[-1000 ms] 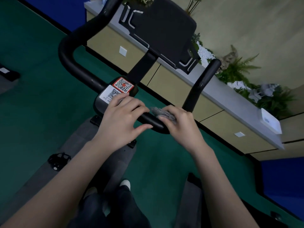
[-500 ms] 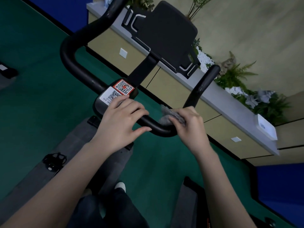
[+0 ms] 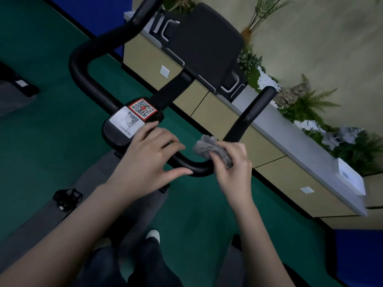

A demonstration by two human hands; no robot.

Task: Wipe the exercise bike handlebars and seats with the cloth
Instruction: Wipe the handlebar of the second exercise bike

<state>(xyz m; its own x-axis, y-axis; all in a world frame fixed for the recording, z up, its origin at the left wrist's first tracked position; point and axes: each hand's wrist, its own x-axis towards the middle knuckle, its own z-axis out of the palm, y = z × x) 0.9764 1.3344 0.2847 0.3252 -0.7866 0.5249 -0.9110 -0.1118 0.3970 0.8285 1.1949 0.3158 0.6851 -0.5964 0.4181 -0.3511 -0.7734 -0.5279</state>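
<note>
A grey cloth (image 3: 213, 150) sat bunched on the black handlebar (image 3: 192, 166), at the lower right bend where the bar turned up toward its right grip (image 3: 257, 108). The right hand (image 3: 234, 164) held the cloth, fingers curled over it and pressing it onto the bar. Over the last second that hand and cloth had slid rightward along the bar, away from the centre and into the bend, so the wipe looked to be working outward toward the right grip.

The left hand (image 3: 149, 158) rested on the bar just left of the cloth, fingers spread and fairly straight, thumb stretched along the bar's near side; it had hardly shifted and seemed only to steady the bike. Just left of it, at the bar's centre, was a block with two QR stickers (image 3: 134, 114). Beyond that rose a stem to a dark console (image 3: 207, 44). The bar's left loop (image 3: 83, 65) curved away, untouched at this moment.

Judging from this, the handlebar was partly done; no seat was in view.

Behind the bar ran a low planter ledge (image 3: 300, 141) with ferns; below it lay green floor (image 3: 51, 131).
</note>
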